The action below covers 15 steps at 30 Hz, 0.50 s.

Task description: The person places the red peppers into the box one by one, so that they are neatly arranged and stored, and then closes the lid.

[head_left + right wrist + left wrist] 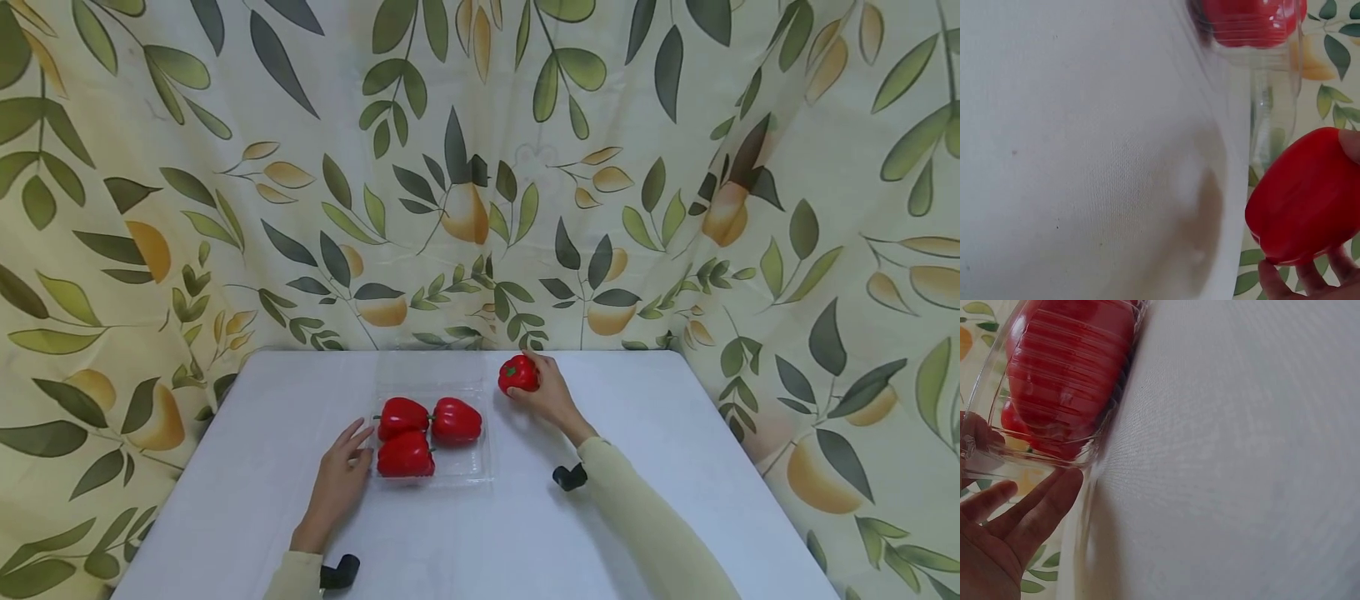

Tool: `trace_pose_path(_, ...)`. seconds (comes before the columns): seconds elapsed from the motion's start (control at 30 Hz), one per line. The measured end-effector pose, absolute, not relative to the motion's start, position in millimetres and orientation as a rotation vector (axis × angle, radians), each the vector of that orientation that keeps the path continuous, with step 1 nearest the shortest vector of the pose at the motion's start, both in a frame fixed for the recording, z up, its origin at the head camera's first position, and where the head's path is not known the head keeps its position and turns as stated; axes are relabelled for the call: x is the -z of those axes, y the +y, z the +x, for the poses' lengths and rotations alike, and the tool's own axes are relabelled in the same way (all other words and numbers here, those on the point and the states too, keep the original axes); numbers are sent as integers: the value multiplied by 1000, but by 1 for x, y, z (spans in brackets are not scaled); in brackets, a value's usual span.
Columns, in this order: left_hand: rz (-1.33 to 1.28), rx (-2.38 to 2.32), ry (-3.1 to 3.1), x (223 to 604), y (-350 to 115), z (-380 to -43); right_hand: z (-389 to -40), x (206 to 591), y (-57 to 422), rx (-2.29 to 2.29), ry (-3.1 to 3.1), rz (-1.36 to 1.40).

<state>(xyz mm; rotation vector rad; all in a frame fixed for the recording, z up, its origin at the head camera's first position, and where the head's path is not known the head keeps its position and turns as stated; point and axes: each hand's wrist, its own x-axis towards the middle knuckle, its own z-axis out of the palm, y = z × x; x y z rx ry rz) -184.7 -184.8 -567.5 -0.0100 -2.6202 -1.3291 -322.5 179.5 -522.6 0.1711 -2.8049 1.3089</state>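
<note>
Currently, right hand [553,400] in my head view: curled round one red pepper [519,377], thumb on the near side, fingers on the far side, spread just as wide as the pepper.
Held pepper: I see it to the right of the clear box [465,467] and apart from it, near the far edge of the white table [645,433], green stem [511,371] facing the camera.
Box: on the table, a see-through flap at its far side.
Three peppers [406,456]: red, inside the box, two along the left and one at the right.
Left hand [341,479]: beside the box's left edge, fingers loosely extended, gripping nothing.
Sleeves [652,517]: pale, a dark piece at each wrist.
Curtain [465,208]: leaves and fruit printed on it, behind the table.
Left wrist view, fingertips [1071,478]: I see them at the box's rim; whether they press on it I cannot tell.
Box wall: ribbed and clear, red peppers showing through.
Right wrist view, held pepper: it looks raised off the table, fingertips on one side and another digit opposite.
Box corner: at the top, well apart from the held pepper.
</note>
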Motion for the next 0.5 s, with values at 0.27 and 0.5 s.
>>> trace_pose_path(0.27, -9, 1334, -2622, 567, -186, -184, -312, 512, 177, -1346, -2796, 170)
trace_pose_path(0.5, -3, 1365, -2625, 567, -186, -184, -303, 502, 175, -1377, -2762, 169)
